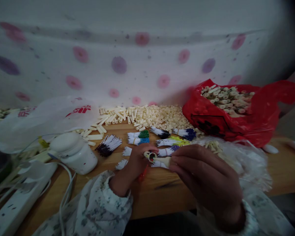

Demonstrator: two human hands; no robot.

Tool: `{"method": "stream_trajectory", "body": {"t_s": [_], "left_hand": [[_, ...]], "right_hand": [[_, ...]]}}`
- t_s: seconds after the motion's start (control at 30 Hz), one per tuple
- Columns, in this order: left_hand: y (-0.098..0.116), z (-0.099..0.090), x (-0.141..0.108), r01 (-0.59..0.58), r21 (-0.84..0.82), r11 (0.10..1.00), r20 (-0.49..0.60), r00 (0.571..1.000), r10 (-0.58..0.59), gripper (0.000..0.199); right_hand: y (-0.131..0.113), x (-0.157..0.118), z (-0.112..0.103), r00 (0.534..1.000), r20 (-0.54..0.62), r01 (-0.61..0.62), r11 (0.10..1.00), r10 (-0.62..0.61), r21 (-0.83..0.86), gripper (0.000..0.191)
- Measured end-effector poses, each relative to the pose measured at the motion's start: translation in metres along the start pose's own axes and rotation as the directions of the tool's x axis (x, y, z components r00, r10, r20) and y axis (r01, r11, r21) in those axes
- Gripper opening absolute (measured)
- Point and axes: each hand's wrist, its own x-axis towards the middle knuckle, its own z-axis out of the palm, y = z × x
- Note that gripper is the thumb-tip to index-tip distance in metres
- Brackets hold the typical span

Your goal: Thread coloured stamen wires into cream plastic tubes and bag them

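Note:
My left hand (135, 161) is closed around a cream plastic pen barrel (148, 154), its open end turned toward my right hand. Small dark and red bits show inside that opening. Between the fingertips of my right hand (208, 175) is a cream tapered pen tip piece (164, 161), close against the barrel's mouth; whether the two touch I cannot tell. Behind and beneath the hands lie bundles of thin white pen refills with coloured ends, among them a green bundle (138, 134), a yellow bundle (173, 141) and a black bundle (109, 145).
Loose cream plastic parts (147, 116) are heaped along the wall. A red plastic bag (263, 114) full of cream pieces stands at the right, with a clear bag (245, 160) before it. Left are a white jar (73, 152), a power strip (22, 200), cables and a white bag (51, 114).

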Motion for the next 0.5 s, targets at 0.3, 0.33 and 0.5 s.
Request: {"method": "stream_trajectory", "body": {"t_s": [0.3, 0.33, 0.5], "left_hand": [[0.002, 0.001, 0.000, -0.004, -0.014, 1.000, 0.012, 1.000, 0.004, 0.005], [0.002, 0.002, -0.001, -0.003, -0.011, 1.000, 0.018, 1.000, 0.003, 0.007], [-0.002, 0.003, -0.004, -0.010, -0.006, 1.000, 0.046, 0.999, 0.010, 0.013]], "right_hand": [[0.007, -0.007, 0.019, 0.991, 0.079, 0.105, 0.994, -0.105, -0.001, 0.009], [0.008, -0.009, 0.022, 0.991, 0.086, 0.104, 0.995, -0.105, 0.014, 0.010], [0.012, -0.014, 0.034, 0.995, 0.074, 0.058, 0.997, -0.062, 0.056, 0.012]]}}
